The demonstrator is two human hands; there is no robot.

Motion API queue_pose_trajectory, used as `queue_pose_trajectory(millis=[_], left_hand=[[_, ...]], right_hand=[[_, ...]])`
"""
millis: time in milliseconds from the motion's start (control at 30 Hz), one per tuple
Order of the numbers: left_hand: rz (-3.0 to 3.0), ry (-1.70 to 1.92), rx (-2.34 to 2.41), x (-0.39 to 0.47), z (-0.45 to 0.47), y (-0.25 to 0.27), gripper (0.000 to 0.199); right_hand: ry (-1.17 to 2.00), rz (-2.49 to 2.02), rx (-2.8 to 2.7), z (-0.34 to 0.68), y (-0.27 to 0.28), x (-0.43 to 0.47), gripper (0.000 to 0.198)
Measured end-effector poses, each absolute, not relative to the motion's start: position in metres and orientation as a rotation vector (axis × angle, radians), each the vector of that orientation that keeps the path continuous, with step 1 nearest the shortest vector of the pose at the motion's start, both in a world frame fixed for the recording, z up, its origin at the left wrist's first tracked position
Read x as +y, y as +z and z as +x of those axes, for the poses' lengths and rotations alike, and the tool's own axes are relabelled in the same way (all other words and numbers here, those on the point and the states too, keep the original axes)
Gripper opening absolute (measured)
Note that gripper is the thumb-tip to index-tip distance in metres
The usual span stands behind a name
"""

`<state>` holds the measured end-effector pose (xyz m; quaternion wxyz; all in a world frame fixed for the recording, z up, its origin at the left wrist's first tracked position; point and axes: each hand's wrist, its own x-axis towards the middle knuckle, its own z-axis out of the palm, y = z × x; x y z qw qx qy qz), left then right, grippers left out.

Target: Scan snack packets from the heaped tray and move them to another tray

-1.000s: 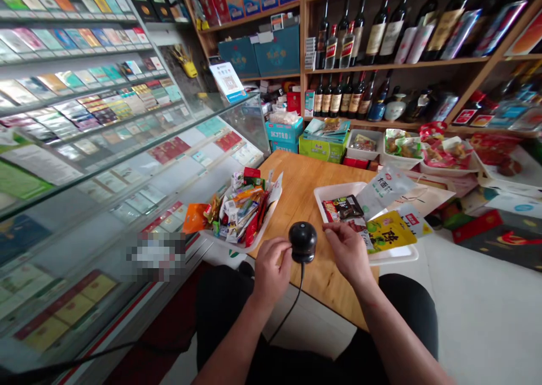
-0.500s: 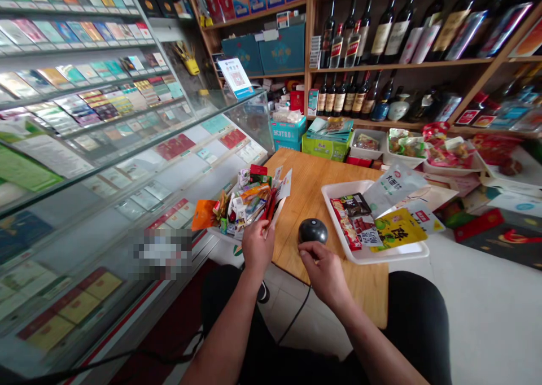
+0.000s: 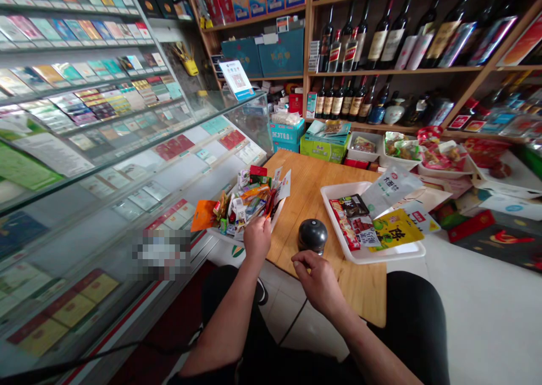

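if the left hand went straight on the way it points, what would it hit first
Likely the heaped small packets just ahead of the left hand, though depth is hard to judge there.

Black domed device, upright, on tabletop; white basket, heaped with packets

Black device, base partly hidden

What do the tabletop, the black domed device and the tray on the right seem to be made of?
Tabletop: probably wood or wood-look board, smooth, warm brown with visible grain.
Black domed device: likely hard plastic, fairly glossy, given the highlights on its dome; coated metal is possible.
Tray: apparently white plastic, smooth, with a moulded-looking rounded rim.
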<state>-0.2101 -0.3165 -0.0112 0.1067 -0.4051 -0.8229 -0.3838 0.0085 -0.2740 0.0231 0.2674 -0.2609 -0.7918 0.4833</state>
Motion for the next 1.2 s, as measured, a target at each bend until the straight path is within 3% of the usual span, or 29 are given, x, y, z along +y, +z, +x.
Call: queue_pose_trajectory(millis=[167, 333, 567, 833, 967, 1200], left_hand=[[-1.02, -1.486, -2.335, -0.329, -0.201, 0.012, 0.032], [-0.642, -2.135, -2.175, -0.347, -0.197, 0.038, 0.027], [-0.289, -2.927, -1.599, -0.367, -0.205, 0.054, 0.03], [-0.139, -3.1, -1.53, -0.376, -0.2, 0.057, 0.031], [-0.075, -3.19, -1.55, -0.372, -0.19, 0.052, 0.03], [-0.141, -3.26, -1.669, -0.367, -0.162, 0.045, 0.031]], right_hand=[[1.323, -0.686, -2.149, 0.007, 0.022, -0.276, 0.018], [1.335, -0.692, -2.154, 0.001, 0.021, -0.273, 0.018], [1.459, -0.788, -2.05, -0.017, 0.025, -0.272, 0.022], [1.765, -0.707, -1.854, -0.026, 0.016, -0.277, 0.041], [1.983, -0.554, -1.753, -0.025, 0.026, -0.28, 0.036], [1.883, -0.794, -1.635, -0.019, 0.021, -0.275, 0.038]])
